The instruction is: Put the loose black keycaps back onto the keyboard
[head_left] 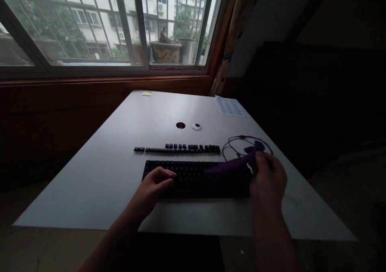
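Observation:
A black keyboard (187, 191) lies near the front of the white table, crosswise before me. My right hand (267, 175) grips a purple cloth (226, 166) at the keyboard's right end, and the cloth hangs leftward over the keys. My left hand (158, 181) is over the keyboard's left part, thumb and fingers pinched together. A small dark thing may be between those fingertips, too dim to name. Loose black keycaps (197, 147) stand in a row just behind the keyboard, alongside a long strip of black keys (163, 150).
Behind the cloth a coiled black cable (230, 143) rests on the white table (99, 163). Farther back are a round hole (180, 125), its white cover (197, 126), a printed sheet (230, 106) and yellow sticky notes (147, 93). A barred window (120, 27) stands beyond the table.

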Motion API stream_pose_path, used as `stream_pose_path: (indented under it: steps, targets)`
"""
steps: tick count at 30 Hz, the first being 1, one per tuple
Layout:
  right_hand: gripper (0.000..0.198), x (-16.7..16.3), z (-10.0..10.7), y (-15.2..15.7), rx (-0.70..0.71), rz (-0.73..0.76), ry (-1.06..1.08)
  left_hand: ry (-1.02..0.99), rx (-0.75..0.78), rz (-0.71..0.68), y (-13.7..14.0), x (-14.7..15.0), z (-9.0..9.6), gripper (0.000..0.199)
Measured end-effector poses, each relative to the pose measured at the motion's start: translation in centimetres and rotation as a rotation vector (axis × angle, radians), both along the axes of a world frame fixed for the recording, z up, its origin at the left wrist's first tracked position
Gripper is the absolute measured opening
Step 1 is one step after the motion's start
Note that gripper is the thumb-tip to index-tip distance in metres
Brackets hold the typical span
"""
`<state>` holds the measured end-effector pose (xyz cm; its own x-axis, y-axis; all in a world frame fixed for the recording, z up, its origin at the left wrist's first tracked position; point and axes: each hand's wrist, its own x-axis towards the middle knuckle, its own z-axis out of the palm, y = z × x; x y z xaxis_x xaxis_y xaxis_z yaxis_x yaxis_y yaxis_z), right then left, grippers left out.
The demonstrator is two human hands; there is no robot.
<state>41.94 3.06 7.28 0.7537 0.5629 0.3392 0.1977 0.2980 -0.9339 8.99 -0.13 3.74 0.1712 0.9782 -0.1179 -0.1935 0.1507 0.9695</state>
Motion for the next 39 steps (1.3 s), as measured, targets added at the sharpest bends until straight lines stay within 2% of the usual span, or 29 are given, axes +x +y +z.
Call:
stream_pose_path:
  steps: [3, 6, 8, 10, 12, 14, 17, 20, 22, 24, 29, 34, 36, 39]
  targets:
    - [0.037, 2.6, 0.3, 1.4, 0.037, -0.13, -0.001, 0.006, -0.001, -0.006, 0.1, 0.1, 0.1, 0.014]
    - [0.044, 4.6, -0.4, 2.5, -0.031, -0.07, -0.088, 0.017, -0.015, 0.011, 0.1, 0.1, 0.4, 0.015]
    - [0.046, 5.3, -1.0, 2.8, -0.138, -0.021, -0.19, 0.036, -0.028, 0.021, 0.1, 0.0, 0.5, 0.018]
    - [0.046, 5.2, -1.4, 2.7, -0.245, -0.018, -0.301, 0.058, -0.035, 0.023, 0.1, -0.1, 0.5, 0.021]
    - [0.044, 4.0, -1.4, 2.3, -0.288, 0.009, -0.404, 0.079, -0.035, 0.02, 0.1, -0.1, 0.5, 0.025]
    - [0.037, 1.8, -1.1, 1.5, -0.264, 0.154, -0.499, 0.096, -0.034, 0.014, 0.0, -0.1, 0.7, 0.026]
    - [0.023, -2.7, -0.4, 0.0, -0.235, 0.52, -0.626, 0.114, -0.036, -0.023, -0.2, 0.0, 1.1, 0.026]
    - [0.017, -7.0, -0.1, -1.5, -0.212, 0.865, -0.638, 0.12, -0.03, -0.061, -0.3, 0.0, 1.4, 0.026]
    - [0.022, -9.0, -0.2, -2.2, -0.199, 1.014, -0.637, 0.111, -0.026, -0.082, -0.3, 0.0, 1.5, 0.026]
    - [0.027, -10.2, -0.5, -2.6, -0.183, 1.094, -0.652, 0.11, -0.021, -0.097, -0.3, -0.2, 1.5, 0.026]
    - [0.023, -11.2, -0.8, -2.9, -0.164, 1.152, -0.714, 0.164, 0.004, -0.147, -0.5, -0.6, 1.7, 0.026]
    - [0.018, -11.3, -1.0, -2.9, -0.156, 1.106, -0.746, 0.195, 0.033, -0.204, -0.5, -0.8, 1.8, 0.027]
    - [0.018, -11.0, -1.3, -2.7, -0.158, 1.038, -0.786, 0.24, 0.074, -0.183, -0.3, -1.1, 1.8, 0.026]
    - [0.017, -10.4, -2.0, -2.4, -0.188, 0.912, -0.848, 0.406, 0.18, -0.051, -0.2, -1.9, 1.6, 0.021]
